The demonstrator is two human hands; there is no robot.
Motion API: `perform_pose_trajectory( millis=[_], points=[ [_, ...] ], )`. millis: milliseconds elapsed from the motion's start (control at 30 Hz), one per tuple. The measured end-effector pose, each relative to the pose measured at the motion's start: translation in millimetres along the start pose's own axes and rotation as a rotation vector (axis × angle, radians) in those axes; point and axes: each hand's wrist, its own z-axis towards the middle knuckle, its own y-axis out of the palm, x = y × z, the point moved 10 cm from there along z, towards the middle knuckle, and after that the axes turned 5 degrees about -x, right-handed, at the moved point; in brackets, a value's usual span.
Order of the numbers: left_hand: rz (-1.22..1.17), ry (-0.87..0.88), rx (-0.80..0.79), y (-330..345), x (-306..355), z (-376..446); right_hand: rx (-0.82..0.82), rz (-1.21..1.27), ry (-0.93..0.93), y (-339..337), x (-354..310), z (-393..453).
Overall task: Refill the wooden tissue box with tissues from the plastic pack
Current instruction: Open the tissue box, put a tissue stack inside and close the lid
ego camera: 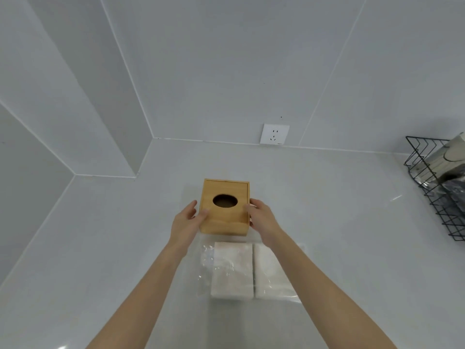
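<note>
A wooden tissue box (224,217) with a dark oval hole in its lid stands on the white counter, near the middle. My left hand (187,220) holds its left side, thumb on the lid. My right hand (261,219) grips its right side, fingers curled round the edge. Just in front of the box lies a clear plastic pack (234,270) with two white stacks of tissues inside. My right forearm crosses over the pack's right stack.
A black wire rack (437,190) with bagged items stands at the right edge of the counter (100,248). A white wall socket (274,134) sits on the back wall. A wall corner juts in at the left.
</note>
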Motion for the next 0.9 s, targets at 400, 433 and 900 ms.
perform_pose_trajectory(
  millis=[400, 433, 900],
  points=[
    [0.052, 0.118, 0.109, -89, 8, 9, -0.201, -0.043, -0.060, 90, -15, 2],
    [0.057, 0.110, 0.126, -98, 6, 9, -0.232, -0.052, -0.062, 100, -16, 2],
    [0.451, 0.446, 0.366, -90, 61, -33, -0.198, -0.275, -0.108, 59, -20, 5]
  ],
)
